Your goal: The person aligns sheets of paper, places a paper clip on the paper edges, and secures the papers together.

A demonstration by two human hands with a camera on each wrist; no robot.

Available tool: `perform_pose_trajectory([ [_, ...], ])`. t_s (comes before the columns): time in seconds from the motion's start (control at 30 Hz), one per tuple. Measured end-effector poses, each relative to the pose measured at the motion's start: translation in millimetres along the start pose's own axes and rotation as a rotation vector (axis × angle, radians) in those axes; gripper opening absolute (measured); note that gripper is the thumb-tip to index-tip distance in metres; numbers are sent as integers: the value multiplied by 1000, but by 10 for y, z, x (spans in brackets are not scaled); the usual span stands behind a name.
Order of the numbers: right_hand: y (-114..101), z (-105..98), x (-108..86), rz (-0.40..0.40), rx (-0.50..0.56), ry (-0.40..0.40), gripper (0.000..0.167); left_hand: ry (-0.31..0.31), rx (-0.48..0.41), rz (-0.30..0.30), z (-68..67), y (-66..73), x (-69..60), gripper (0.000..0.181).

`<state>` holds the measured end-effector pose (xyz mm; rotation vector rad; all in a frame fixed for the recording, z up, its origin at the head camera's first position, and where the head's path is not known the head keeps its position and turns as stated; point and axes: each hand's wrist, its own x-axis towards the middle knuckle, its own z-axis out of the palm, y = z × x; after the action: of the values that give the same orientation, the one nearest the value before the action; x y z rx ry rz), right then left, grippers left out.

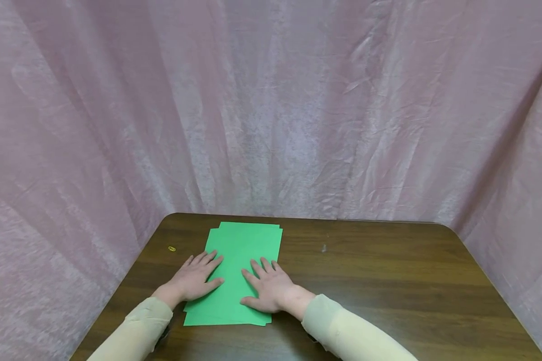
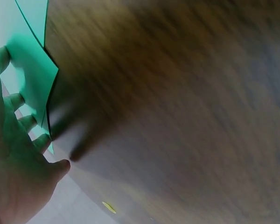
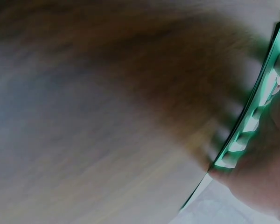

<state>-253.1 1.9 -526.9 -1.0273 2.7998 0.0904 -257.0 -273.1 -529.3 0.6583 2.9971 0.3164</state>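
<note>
My left hand (image 1: 193,279) and right hand (image 1: 272,290), spread and gripping nothing, are seemingly resting along opposite long edges of green rectangular paper sheets (image 1: 244,245) stretching away from me.

Paper (image 1: 244,243): partly covered by the left hand (image 1: 191,281) and right hand (image 1: 272,290); sheet count indeterminable. Left sleeve (image 1: 131,333), right sleeve (image 1: 357,331) and table (image 1: 388,281): cut off by the head view's lower edge. Pale mark (image 1: 323,248): too small to identify. Wrist views: left hand cropped at left, right hand at right; table grain blurred.
</note>
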Motion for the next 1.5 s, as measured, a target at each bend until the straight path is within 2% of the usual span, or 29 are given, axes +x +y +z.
perform_pose_trajectory([
  [0.63,259,100,-268,-20,73,31,81,-73,51,-42,155,257,193,75],
  [0.9,350,98,-381,-25,105,14,81,-102,74,-55,161,392,251,76],
  [1.23,495,114,-547,-37,100,49,81,-126,95,-39,191,571,393,77],
  [1.5,605,179,-677,-36,105,65,81,-134,114,-38,238,738,452,75],
])
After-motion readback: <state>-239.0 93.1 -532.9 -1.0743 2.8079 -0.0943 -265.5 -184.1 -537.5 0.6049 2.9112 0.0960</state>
